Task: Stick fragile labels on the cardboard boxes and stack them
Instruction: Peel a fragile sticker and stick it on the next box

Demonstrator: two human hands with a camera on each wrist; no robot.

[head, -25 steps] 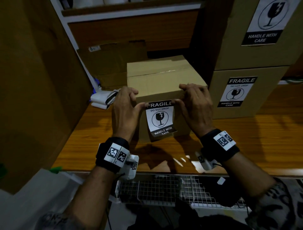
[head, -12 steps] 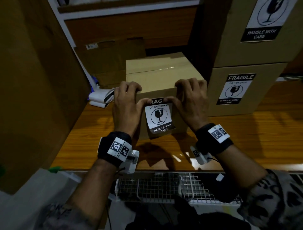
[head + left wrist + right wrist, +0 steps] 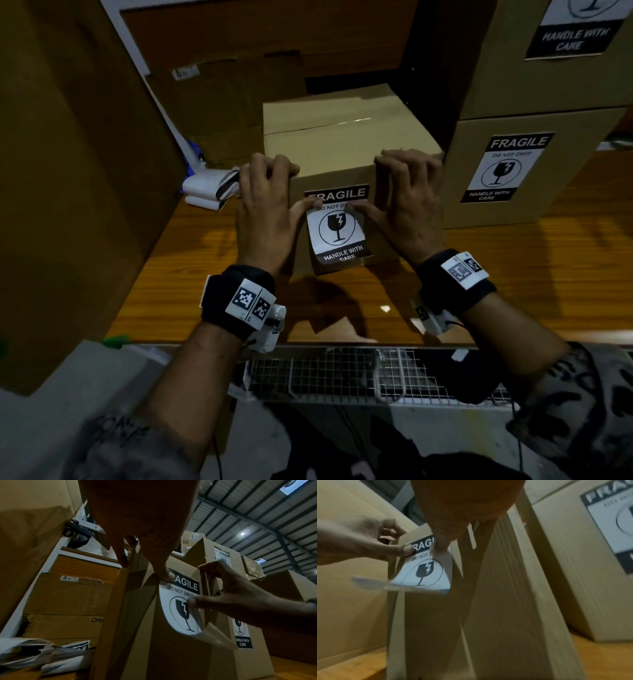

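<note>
A cardboard box (image 3: pixel 342 144) stands on the wooden table (image 3: pixel 513 274), its near face toward the person; a fragile label (image 3: pixel 337 226) sits on that face, its black top band flat against the cardboard, its lower part curling away from the box; in the left wrist view the loose bottom edge bows out toward the camera; the left hand (image 3: pixel 263 209) has its fingers curled over the box's top near edge at the left corner, and its thumb presses the label's upper left corner against the face, so it grips the box; the right hand (image 3: pixel 407 205) mirrors it at the right, fingers hooked over the top edge, thumb pressing on the label's right side just below the band; in the right wrist view that thumb is blurred, yet it lies on the paper; to the right, just beside the box, a stack (image 3: pixel 534 171) of two boxes stands, each with its own label facing near; to the left of the box, by the left hand, lies a heap of white backing paper (image 3: pixel 205 192); a big carton (image 3: pixel 68 171) fills the left side; below the table's near edge runs a wire rack (image 3: pixel 342 377).
</note>
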